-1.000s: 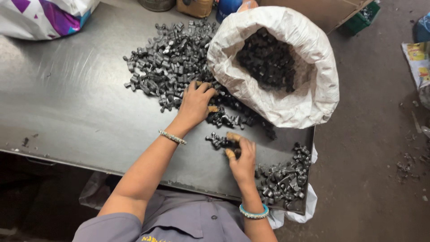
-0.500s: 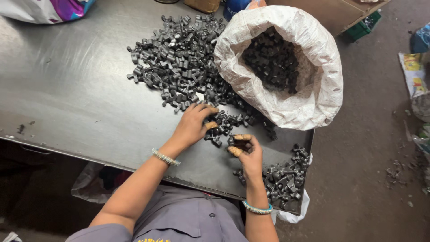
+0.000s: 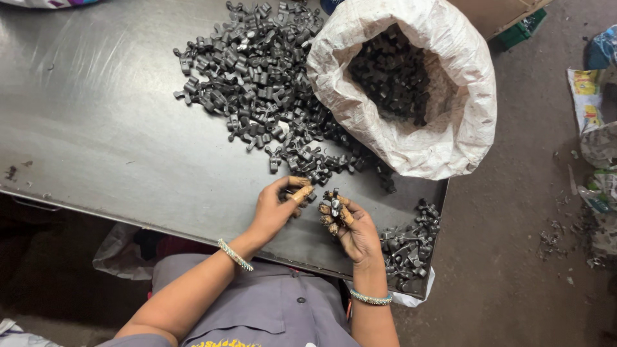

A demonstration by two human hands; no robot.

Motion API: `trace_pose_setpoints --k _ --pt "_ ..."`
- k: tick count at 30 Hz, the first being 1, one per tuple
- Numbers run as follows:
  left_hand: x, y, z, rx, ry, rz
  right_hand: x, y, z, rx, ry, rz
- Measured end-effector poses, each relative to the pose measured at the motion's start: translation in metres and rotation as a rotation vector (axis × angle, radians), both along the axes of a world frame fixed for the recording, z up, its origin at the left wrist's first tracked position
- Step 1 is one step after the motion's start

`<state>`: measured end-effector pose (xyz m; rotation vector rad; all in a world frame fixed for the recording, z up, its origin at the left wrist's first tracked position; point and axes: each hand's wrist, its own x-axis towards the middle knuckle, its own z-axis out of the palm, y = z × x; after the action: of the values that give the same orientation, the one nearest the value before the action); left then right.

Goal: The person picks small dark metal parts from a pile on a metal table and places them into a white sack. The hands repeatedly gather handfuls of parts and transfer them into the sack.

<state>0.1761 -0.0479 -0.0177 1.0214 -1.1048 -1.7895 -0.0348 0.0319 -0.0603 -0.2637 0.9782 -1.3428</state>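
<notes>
Your forearms cover part of your grey shirt (image 3: 257, 315), and the view cuts off everything below your elbows and the far end of the table (image 3: 96, 128). What your left hand (image 3: 273, 209) pinches is hard to make out: its taped fingertips (image 3: 301, 193) are drawn narrow together near the table edge, and you cannot tell whether a piece sits between them. Your right hand (image 3: 357, 231) is clearer: its fingers, also wrapped in tan tape, curl around a small dark metal part (image 3: 334, 204) held upright just beside your left fingertips, above the near edge of the table. The table is smooth, dull sheet steel with streaks of glare. On it lies a big heap of dark parts (image 3: 257, 90), cast-looking, matt grey-black, with short stubs and lobes, trailing down toward your hands. A smaller heap (image 3: 408, 247) sits at the table's near right corner, by your right wrist. To the right of the big heap stands a white woven sack (image 3: 450, 128), its mouth rolled open, the weave rough and dusty; inside are more of the same dark parts, too shadowed to tell apart. Beaded bangles ring both your wrists.
</notes>
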Motion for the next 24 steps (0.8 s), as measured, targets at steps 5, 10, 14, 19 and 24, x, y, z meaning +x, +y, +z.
trace_pose_setpoints --k 5,10,14,19,24 --pt "-0.005 0.001 0.000 0.355 0.268 -0.045 0.014 -0.003 0.005 -0.067 0.222 0.057" --pt "0.009 -0.009 0.004 0.543 0.321 0.047 0.044 -0.020 0.033 -0.205 1.399 0.080" --pt "0.034 -0.024 0.007 0.472 0.301 0.150 0.071 -0.033 0.041 -0.269 1.772 0.085" --pt "0.049 -0.032 0.012 0.444 0.313 0.237 0.068 -0.035 0.019 -0.137 1.477 0.052" --pt "0.041 -0.029 0.009 0.464 0.329 0.185 0.034 -0.026 0.004 -0.226 0.567 -0.021"
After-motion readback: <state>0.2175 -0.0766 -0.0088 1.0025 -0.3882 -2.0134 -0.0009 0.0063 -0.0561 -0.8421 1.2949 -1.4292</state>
